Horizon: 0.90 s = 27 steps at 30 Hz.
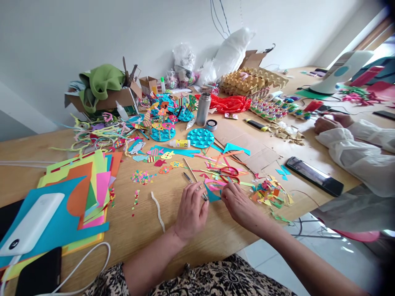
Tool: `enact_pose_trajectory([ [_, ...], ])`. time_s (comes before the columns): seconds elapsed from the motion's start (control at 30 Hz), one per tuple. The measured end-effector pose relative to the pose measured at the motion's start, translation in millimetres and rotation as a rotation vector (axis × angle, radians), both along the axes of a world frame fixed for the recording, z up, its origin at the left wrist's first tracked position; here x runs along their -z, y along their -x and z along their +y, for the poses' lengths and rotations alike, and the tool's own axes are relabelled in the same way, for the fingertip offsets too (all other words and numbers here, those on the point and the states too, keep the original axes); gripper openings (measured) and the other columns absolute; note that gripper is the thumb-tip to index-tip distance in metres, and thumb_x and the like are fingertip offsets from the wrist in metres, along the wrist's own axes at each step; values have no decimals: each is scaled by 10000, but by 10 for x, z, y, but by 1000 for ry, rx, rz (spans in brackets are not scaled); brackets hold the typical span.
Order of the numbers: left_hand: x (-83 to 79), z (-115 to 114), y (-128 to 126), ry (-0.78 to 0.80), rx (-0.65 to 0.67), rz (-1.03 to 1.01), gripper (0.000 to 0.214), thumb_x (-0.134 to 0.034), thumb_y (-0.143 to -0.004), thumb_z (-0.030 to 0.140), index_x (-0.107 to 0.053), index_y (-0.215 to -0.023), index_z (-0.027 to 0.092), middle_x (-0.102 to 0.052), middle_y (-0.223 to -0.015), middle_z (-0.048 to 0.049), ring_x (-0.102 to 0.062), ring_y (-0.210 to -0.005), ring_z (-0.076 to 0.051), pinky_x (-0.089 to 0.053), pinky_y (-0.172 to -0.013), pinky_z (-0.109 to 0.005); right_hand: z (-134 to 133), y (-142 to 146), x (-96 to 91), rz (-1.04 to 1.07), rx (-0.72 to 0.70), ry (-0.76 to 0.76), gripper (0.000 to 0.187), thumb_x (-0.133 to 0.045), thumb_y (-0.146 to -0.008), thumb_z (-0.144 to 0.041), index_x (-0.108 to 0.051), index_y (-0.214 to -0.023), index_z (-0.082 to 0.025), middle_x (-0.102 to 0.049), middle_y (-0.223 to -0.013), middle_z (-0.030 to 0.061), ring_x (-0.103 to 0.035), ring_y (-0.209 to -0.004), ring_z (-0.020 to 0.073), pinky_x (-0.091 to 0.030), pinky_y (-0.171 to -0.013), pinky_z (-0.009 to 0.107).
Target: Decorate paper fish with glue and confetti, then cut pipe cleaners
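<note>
My left hand (191, 210) is at the table's front edge, fingers bent over a slim dark pen (187, 177). A shiny tip shows between thumb and fingers. Against these fingertips lies a small piece of blue paper (212, 195). My right hand (239, 202) pinches this paper's right side, its fingertips partly hidden. Just beyond the hands lie red-handled scissors (228, 171) among pink and yellow paper strips. A thin wooden stick (190, 169) points towards my left hand. To its left is a white fuzzy strip (158, 211).
Left are stacked coloured sheets (83, 176) under a white power bank (32, 224). Paper fish (166, 155), a glue bottle (180, 143) and a metal flask (203, 109) stand or lie beyond. Paper scraps (270, 191) and a phone (314, 176) lie right, near another person's hands (331, 122).
</note>
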<state>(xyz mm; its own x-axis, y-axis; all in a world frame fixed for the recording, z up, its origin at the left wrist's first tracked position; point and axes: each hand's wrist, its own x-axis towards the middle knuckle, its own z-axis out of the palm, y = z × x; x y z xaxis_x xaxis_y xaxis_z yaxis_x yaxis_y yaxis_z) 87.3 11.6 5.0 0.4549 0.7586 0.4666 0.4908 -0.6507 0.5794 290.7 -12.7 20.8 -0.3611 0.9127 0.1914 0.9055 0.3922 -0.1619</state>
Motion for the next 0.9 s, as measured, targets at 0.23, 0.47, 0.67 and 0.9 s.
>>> enact_pose_trajectory([
  [0.23,2,66,18,499,-91,-436,194,-444,-951,335,-565,-988,187,-646,-915,-62,-601,-797,-164,-505,-708,-290,10,124,-231,292,2,12,129,-391,-962,-123,-453,-885,-205,-530,-956,94,-500,-886,220,-483,-776,379],
  [0.47,-80,23,15,830,33,-632,332,-492,-913,437,-646,-980,150,-636,-734,-22,-528,-583,-123,-398,-522,-231,15,285,-217,329,8,78,140,-410,-939,-98,-436,-851,-204,-524,-888,82,-498,-842,217,-497,-741,383],
  [0.67,-136,41,9,890,-22,-604,265,-612,-812,404,-676,-764,151,-570,-550,14,-431,-430,-90,-322,-435,-222,53,356,-216,227,-27,94,145,-448,-918,-116,-463,-798,-196,-538,-851,97,-514,-796,230,-512,-717,410],
  [0.9,-46,134,-4,1027,-92,-710,260,-614,-745,403,-635,-672,154,-602,-526,-9,-467,-397,-105,-308,-357,-210,132,349,-200,292,-38,21,152,-419,-952,-103,-515,-862,-180,-567,-881,85,-522,-821,211,-507,-723,367],
])
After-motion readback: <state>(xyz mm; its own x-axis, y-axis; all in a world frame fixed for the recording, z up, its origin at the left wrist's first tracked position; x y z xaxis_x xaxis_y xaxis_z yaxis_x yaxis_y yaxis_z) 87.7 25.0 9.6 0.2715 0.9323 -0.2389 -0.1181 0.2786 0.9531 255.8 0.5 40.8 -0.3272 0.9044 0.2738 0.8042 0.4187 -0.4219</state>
